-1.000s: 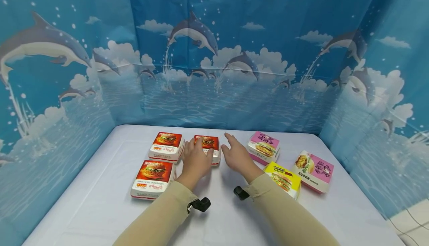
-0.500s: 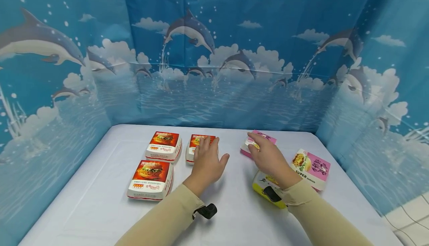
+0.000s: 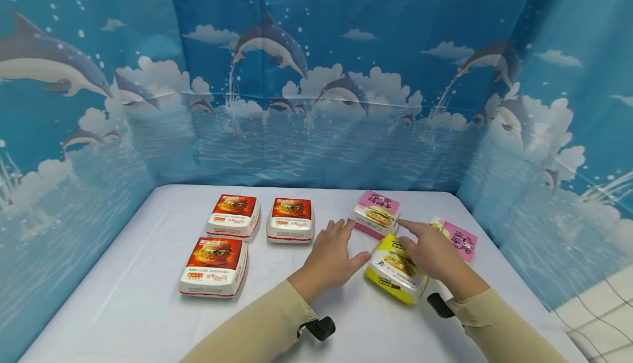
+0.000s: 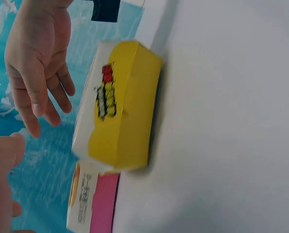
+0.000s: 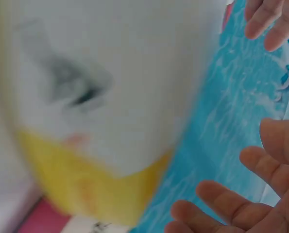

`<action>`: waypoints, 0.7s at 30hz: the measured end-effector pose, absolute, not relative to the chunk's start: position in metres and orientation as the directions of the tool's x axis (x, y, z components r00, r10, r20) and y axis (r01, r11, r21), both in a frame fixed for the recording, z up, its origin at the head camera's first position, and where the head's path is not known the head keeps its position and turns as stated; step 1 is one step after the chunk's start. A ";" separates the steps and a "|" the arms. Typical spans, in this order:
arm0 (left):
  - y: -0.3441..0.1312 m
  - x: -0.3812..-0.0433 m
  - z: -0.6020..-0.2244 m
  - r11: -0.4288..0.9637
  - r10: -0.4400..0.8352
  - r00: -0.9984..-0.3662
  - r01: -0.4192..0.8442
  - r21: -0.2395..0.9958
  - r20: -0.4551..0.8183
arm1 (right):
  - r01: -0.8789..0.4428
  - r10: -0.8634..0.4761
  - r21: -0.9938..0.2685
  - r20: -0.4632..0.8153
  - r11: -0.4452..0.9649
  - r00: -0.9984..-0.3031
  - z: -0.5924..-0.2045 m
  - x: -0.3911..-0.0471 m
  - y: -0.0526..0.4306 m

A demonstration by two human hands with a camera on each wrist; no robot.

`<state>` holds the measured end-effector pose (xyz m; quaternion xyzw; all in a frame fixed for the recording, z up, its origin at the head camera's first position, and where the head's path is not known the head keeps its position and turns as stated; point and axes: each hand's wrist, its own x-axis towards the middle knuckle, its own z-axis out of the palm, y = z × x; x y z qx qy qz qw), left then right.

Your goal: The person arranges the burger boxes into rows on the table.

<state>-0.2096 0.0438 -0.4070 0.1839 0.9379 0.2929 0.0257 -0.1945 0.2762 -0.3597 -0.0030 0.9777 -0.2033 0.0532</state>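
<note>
Left hand (image 3: 330, 258) and right hand (image 3: 439, 254) are loose-fingered, holding nothing, yellow burger box (image 3: 393, 272) between them. Red burger boxes (image 3: 212, 267) off left already look grouped; pink burger boxes (image 3: 377, 214) farther back sit kinda askew, so that side seems unfinished.

- Blue backdrop (image 3: 341, 0), lightly creased, hanging on three sides
- Printed on it: leaping dolphins (image 3: 271, 42), white clouds (image 3: 388, 89), rippled water (image 3: 277, 149)
- White surface (image 3: 118, 308) with rounded far corners
- Pale tiles (image 3: 600, 305) at lower right, beside the backdrop
- Even light, soft shadows
</note>
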 end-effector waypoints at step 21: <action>0.097 -0.198 -0.438 0.630 0.425 -0.894 0.181 0.755 -0.140 | 0.061 -0.016 -0.444 -0.169 0.894 -0.986 -0.405 -0.180 0.301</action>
